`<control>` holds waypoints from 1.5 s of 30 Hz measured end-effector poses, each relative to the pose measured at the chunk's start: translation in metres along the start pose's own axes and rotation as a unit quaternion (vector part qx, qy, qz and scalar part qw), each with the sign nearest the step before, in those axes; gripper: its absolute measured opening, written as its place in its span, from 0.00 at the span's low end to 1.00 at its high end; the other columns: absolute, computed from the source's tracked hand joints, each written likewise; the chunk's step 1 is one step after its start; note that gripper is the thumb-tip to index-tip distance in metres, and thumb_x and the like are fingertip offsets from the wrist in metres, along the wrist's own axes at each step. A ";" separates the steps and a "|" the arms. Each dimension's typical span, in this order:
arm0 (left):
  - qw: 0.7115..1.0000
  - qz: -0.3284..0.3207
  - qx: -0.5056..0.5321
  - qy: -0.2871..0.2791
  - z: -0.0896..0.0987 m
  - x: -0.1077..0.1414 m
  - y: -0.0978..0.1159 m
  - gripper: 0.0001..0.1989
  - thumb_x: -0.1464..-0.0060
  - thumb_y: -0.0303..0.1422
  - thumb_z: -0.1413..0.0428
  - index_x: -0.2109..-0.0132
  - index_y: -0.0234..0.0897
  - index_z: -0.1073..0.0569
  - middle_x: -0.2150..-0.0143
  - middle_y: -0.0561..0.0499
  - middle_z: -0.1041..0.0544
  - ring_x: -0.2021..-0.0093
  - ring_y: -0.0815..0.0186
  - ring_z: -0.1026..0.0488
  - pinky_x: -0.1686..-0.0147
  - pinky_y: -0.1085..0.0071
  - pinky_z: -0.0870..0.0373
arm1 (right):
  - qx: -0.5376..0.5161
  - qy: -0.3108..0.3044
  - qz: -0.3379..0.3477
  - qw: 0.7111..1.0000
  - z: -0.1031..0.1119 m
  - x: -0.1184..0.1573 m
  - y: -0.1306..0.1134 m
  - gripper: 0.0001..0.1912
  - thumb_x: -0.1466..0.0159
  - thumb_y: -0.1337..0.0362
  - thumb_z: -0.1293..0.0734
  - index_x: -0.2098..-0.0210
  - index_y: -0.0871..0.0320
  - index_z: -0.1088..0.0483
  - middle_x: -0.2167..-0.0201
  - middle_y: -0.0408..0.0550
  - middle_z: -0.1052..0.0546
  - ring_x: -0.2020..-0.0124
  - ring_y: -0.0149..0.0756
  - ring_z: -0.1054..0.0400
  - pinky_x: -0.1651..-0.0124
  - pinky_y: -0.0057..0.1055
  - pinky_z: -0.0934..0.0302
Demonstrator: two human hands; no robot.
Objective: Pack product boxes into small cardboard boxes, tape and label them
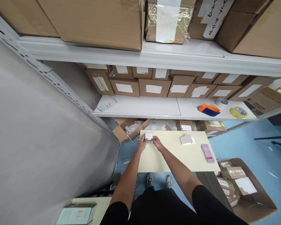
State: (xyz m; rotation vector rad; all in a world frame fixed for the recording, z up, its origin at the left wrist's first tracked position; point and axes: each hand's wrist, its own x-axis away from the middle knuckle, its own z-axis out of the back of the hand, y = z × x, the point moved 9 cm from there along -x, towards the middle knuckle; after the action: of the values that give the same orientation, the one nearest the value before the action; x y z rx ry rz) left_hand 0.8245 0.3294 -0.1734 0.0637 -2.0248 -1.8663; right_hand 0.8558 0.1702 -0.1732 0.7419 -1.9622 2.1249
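Above the far left corner of the pale yellow table, both hands hold a small white box with faint print on its top. My left hand grips its left side, fingers closed. From the right, my right hand pinches the near right edge. Something greenish shows just under the box, too small to make out. To the right on the same table lies a stack of white and grey cards or flat packets. Farther right is a blurred pink item.
A white shelf stands behind the table, bearing glasses, an orange-and-blue tape dispenser, tape rolls and several labelled cartons. An open carton sits beyond the table's left corner. A large carton of boxes stands right.
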 end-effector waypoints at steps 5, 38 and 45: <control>0.999 0.005 0.040 0.010 0.021 -0.021 0.008 0.38 0.46 0.45 0.35 0.32 0.34 0.33 0.38 0.38 0.24 0.39 0.47 0.27 0.39 0.47 0.29 | 0.035 0.006 -0.006 0.999 -0.036 -0.028 -0.005 0.17 0.46 0.55 0.32 0.59 0.54 0.30 0.65 0.44 0.21 0.59 0.41 0.28 0.51 0.37 0.36; 0.955 -0.211 -0.193 -0.085 -0.339 0.069 0.146 0.29 0.40 0.42 0.42 0.33 0.46 0.32 0.30 0.44 0.33 0.27 0.53 0.40 0.30 0.53 0.41 | 0.210 0.293 0.272 0.892 0.433 0.095 -0.155 0.33 0.38 0.60 0.35 0.33 0.53 0.35 0.34 0.54 0.29 0.33 0.52 0.35 0.31 0.52 0.41; 0.962 -0.174 -0.203 -0.046 -0.309 0.093 0.144 0.25 0.40 0.44 0.43 0.37 0.48 0.28 0.32 0.44 0.29 0.30 0.53 0.34 0.35 0.53 0.33 | 0.333 0.235 0.356 0.841 0.459 0.035 -0.268 0.37 0.38 0.66 0.36 0.29 0.62 0.41 0.31 0.58 0.34 0.27 0.51 0.47 0.25 0.50 0.53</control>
State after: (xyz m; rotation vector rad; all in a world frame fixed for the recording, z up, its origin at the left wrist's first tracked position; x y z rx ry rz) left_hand 0.8660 0.0256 0.0020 0.2385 -1.7278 -2.5146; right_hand 1.0568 -0.2471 0.0896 -0.5622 -1.3080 3.0586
